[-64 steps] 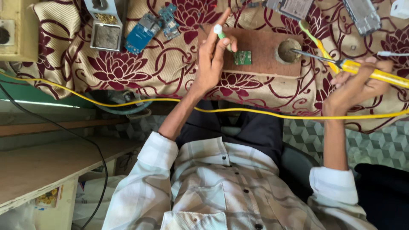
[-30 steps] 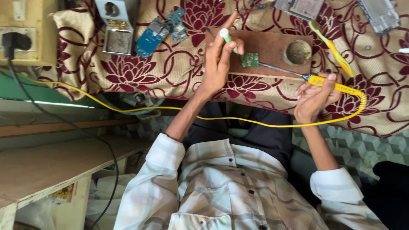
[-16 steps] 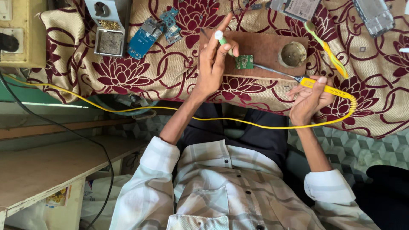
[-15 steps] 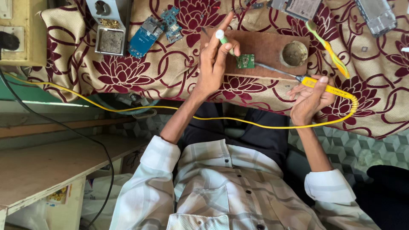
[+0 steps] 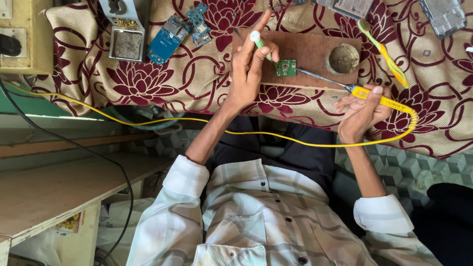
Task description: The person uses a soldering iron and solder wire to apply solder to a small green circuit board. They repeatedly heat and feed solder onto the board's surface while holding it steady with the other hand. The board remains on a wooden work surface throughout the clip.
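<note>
1. Small green square circuit board (image 5: 285,67): lying flat on a brown wooden slab (image 5: 315,49), just beside the left hand's fingertips.
2. Left hand (image 5: 245,74): closed around a thin green stick with a white end (image 5: 257,41), index finger stretched out straight, stick angled down toward the circuit board.
3. Right hand (image 5: 362,112): wrapped around the handle of a yellow-handled soldering iron (image 5: 382,99), metal shaft reaching left, tip at the circuit board's right edge; actual contact too fine to tell.
4. Yellow cord (image 5: 276,135): looping from the iron's handle across the lap.
5. Round tin of dull paste (image 5: 343,58): on the slab, right of the circuit board.
6. Maroon and cream floral cloth (image 5: 172,83): under the slab, also bearing a blue circuit board (image 5: 166,43) and a yellow-green toothbrush (image 5: 387,51).
</note>
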